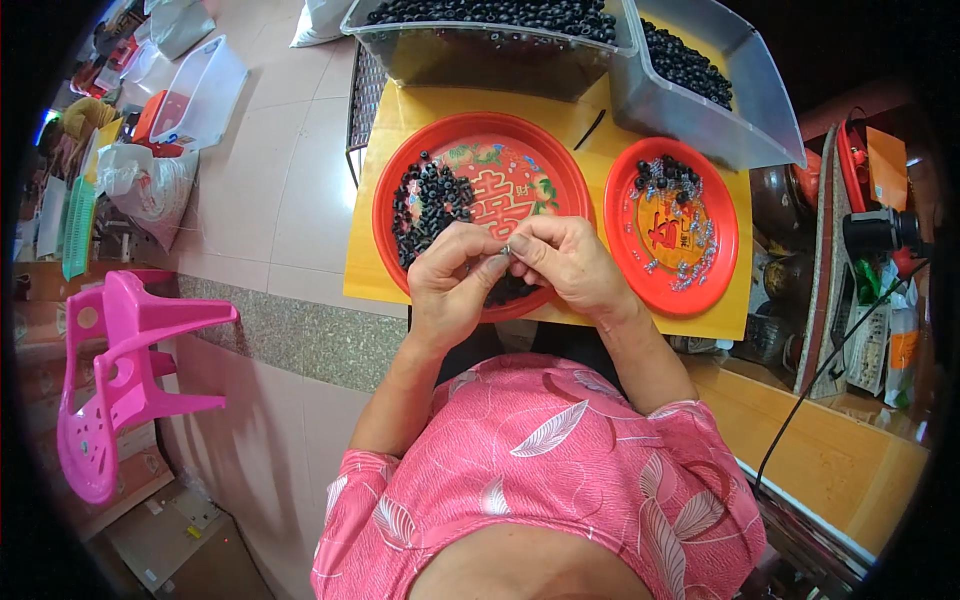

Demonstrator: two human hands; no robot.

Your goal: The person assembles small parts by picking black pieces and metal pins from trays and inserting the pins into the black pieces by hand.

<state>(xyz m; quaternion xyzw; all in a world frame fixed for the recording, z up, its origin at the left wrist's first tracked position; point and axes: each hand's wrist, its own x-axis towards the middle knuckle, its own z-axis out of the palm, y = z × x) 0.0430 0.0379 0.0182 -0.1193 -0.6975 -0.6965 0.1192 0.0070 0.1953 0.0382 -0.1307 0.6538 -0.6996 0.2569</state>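
Observation:
My left hand (455, 280) and my right hand (570, 262) meet over the near side of a round red tray (562, 170). Thumbs and fingertips of both are pinched together on something tiny, too small to make out. Small black ring-like parts (432, 200) lie heaped along the tray's left side, and more show beneath my hands. To the right, a smaller red oval plate (619, 240) holds a few black parts (668, 175) at its far end. Small clear, shiny pieces (697, 255) are scattered down that plate's right and near sides.
Two clear plastic bins, one at the back (470, 62) and one at the back right (700, 125), hold many black parts. Everything stands on a yellow board (365, 250). A pink plastic stool (150, 325) lies tipped on the left floor. A black cable (815, 375) hangs at right.

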